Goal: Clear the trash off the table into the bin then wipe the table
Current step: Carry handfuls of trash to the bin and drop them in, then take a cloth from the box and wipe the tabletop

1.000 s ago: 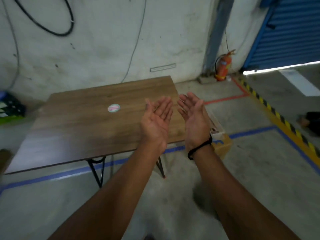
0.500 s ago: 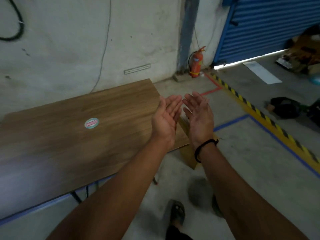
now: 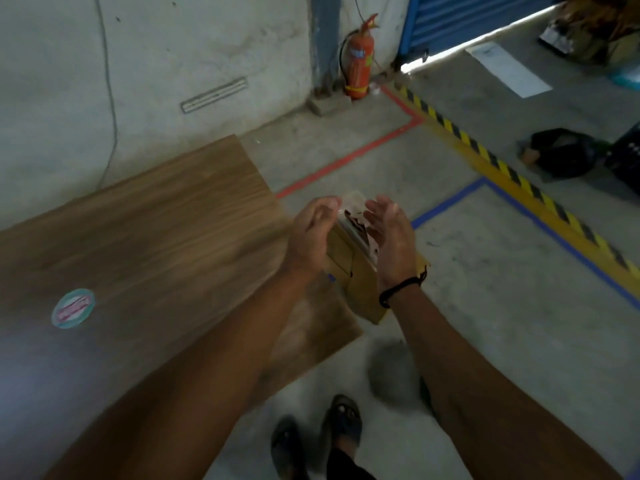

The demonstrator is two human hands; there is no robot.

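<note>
Now hang above the cardboard bin (image 3: 360, 282), off the surface (image 3: 156, 237) beside it: left hand (image 3: 311, 233), right hand (image 3: 389, 237), fingers (image 3: 375, 206) loosely spread, empty, likely shedding crumbs.

Warehouse, roller shutter (image 3: 460, 19), hazard-striped floor tape (image 3: 512, 171), fire extinguisher (image 3: 360, 60)

You've got the wooden table (image 3: 156, 237) in front of you: one round teal-and-pink disc (image 3: 72, 308) lies flat on it, well in from the table's right end. On the concrete floor (image 3: 485, 306), a cardboard box (image 3: 362, 292) stands just beside that end.
</note>
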